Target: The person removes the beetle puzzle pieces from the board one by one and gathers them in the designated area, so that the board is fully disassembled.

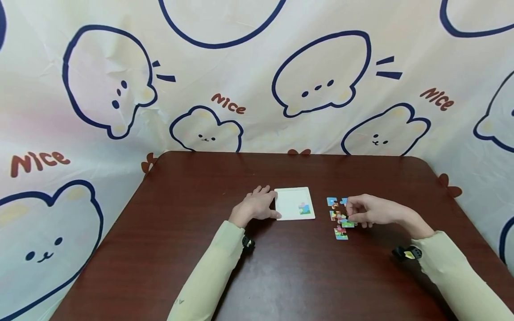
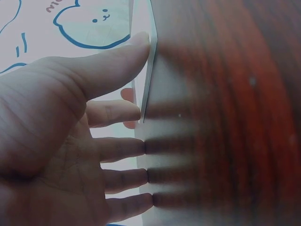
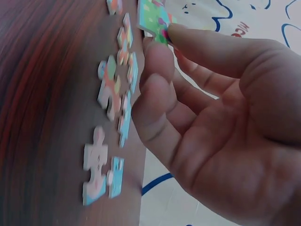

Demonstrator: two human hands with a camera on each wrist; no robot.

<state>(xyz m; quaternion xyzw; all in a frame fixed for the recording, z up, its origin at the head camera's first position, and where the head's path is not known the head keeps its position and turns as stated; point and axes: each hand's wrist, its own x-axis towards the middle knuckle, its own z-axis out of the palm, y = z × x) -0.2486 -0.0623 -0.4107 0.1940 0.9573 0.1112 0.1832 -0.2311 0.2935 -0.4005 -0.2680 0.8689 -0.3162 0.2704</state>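
Observation:
A white square puzzle tray (image 1: 287, 204) lies on the table with a small pink, blue and green jigsaw section (image 1: 304, 208) in its lower right part. My left hand (image 1: 257, 206) is at the tray's left side. In the left wrist view the thumb (image 2: 117, 61) rests on the tray's edge and the index fingertip is at its corner, the fingers fairly straight. To the right, my right hand (image 1: 375, 209) pinches a green jigsaw piece (image 3: 153, 18) between thumb and forefinger, over a group of loose jigsaw pieces (image 1: 341, 232).
The loose pieces lie scattered in the right wrist view, among them a pink and blue one (image 3: 95, 165) and an orange one (image 3: 110, 89). The brown wooden table (image 1: 180, 258) meets a patterned cloth backdrop (image 1: 257, 76) at the back and sides.

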